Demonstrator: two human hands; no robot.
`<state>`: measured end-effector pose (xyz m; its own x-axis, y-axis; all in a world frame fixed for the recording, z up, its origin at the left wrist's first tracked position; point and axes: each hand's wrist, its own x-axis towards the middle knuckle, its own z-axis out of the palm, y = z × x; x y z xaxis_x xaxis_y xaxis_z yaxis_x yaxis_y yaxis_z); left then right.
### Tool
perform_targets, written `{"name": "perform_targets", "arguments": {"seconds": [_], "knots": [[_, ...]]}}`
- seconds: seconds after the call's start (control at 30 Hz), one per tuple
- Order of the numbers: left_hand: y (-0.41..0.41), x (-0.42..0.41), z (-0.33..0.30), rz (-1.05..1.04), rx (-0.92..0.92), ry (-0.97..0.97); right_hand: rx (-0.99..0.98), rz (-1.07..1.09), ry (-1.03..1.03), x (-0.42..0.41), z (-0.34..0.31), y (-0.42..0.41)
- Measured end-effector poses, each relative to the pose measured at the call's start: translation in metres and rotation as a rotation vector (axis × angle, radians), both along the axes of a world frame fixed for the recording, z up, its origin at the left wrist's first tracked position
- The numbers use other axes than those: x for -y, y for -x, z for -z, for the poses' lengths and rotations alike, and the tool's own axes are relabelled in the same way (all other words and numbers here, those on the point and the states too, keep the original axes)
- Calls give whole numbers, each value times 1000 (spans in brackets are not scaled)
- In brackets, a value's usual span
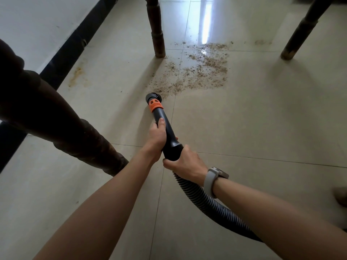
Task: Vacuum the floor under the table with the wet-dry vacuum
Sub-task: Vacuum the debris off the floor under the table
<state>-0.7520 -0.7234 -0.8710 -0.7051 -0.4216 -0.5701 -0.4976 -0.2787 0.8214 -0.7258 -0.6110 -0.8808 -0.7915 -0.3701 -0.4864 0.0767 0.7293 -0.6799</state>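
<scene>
hands, left (156,138) ahead of right (185,163), grip the vacuum wand (162,121), nozzle (154,98) touching sawdust (197,70).

hose (206,199) passes behind right forearm; table legs (156,29) cut off.

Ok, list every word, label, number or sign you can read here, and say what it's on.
None can be read.
Wand: no print visible on the tube or its orange collar.
Watch: face turned edge-on, nothing legible.
Hose, table legs and floor: no markings.
</scene>
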Motion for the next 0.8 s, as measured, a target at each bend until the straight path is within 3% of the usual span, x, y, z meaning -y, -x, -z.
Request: {"name": "perform_targets", "arguments": {"seconds": [0.4, 0.8], "knots": [[16, 24, 5, -22, 45, 140, 93, -68, 123, 27, 13, 22], [24, 17, 2, -16, -2, 90, 78, 1, 153, 26, 13, 25]]}}
